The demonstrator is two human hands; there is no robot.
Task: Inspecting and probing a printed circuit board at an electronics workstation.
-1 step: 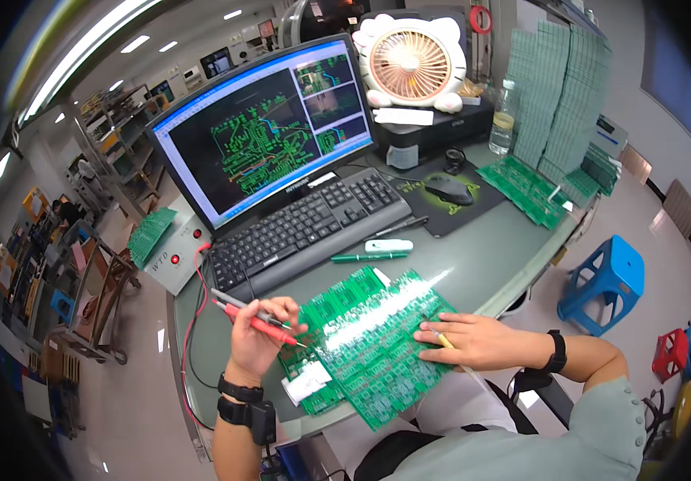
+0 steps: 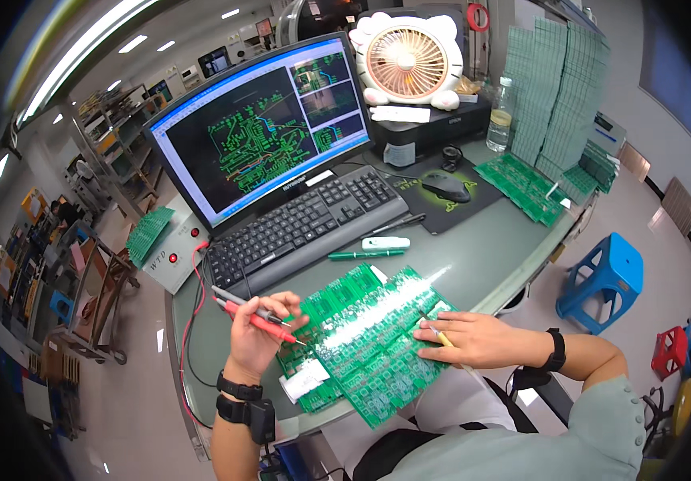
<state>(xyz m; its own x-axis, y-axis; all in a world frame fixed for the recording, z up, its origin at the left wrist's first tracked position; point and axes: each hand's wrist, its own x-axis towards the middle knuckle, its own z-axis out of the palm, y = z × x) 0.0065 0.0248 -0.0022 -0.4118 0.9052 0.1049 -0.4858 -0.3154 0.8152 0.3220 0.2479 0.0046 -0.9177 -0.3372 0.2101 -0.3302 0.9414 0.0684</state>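
Note:
My left hand (image 2: 255,329) is closed around a pair of test probes, a red probe (image 2: 269,322) and a grey-black probe (image 2: 233,300). The red probe's tip points down at the left part of a green circuit board panel (image 2: 381,377); whether it touches cannot be made out. My right hand (image 2: 474,340) rests on the panel's right edge, holding a slim yellow-and-white pen-like tool (image 2: 444,340). Under the panel's left side lies another green board (image 2: 337,298), with a white paper piece (image 2: 305,379) at its near left corner.
Behind the boards are a green pen (image 2: 365,255), a white-green marker (image 2: 385,243), a keyboard (image 2: 305,220) and a monitor (image 2: 261,136) with a circuit layout. A mouse (image 2: 445,187), bottle (image 2: 499,116) and stacked boards (image 2: 550,96) stand right. Probe leads (image 2: 186,345) run along the left.

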